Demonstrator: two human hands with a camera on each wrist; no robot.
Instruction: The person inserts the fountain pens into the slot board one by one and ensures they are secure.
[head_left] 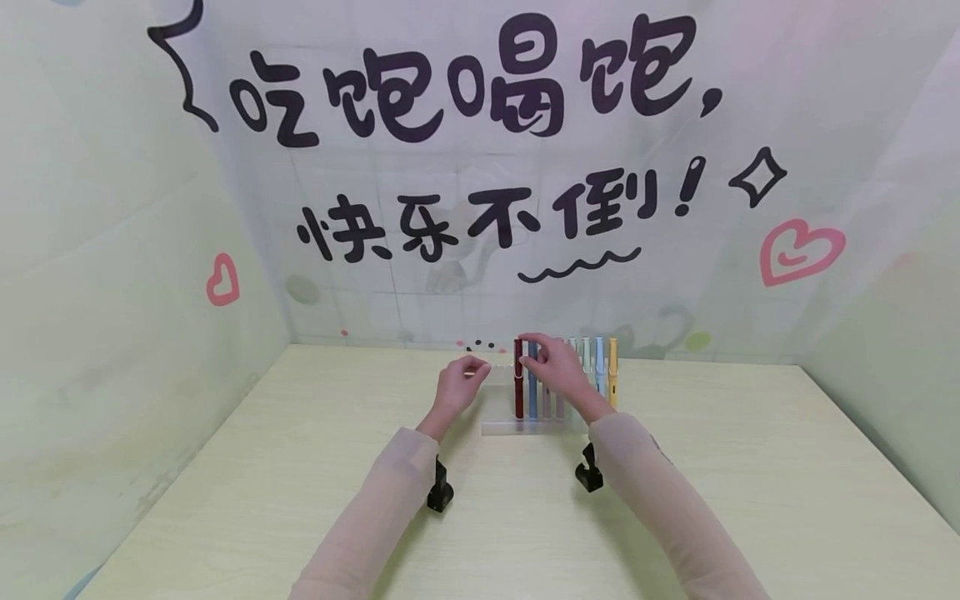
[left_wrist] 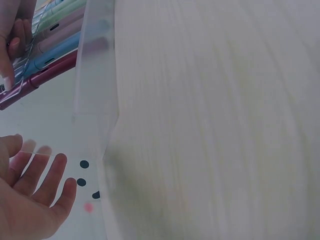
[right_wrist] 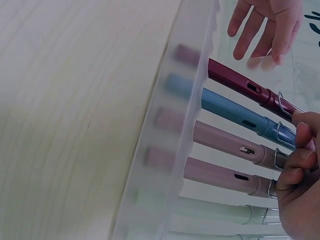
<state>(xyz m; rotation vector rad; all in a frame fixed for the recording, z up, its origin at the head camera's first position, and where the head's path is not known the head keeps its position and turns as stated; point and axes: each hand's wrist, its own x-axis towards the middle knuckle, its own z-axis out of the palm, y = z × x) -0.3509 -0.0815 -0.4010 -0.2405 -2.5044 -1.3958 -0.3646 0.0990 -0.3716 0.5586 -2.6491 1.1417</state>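
A clear display rack with a frosted base ledge point(head_left: 498, 428) holds several upright pens in a row. My left hand point(head_left: 457, 387) pinches the rack's see-through left edge, fingertips showing behind the plastic in the left wrist view. At the row's left end stands a dark red pen point(head_left: 519, 400); the thumb and index finger of my right hand point(head_left: 562, 368) pinch its capped upper part. Beside it in the right wrist view are a blue pen point(right_wrist: 230, 112) and two mauve pens point(right_wrist: 225, 140). My right hand's other fingers curl in front of their caps.
Pale green pens point(right_wrist: 215, 209), a light blue pen point(head_left: 600, 354) and a yellow pen point(head_left: 613, 367) fill the rack's right part. The rack stands near the back of a light wood table point(head_left: 510, 525), before a printed cloth backdrop point(head_left: 450, 308).
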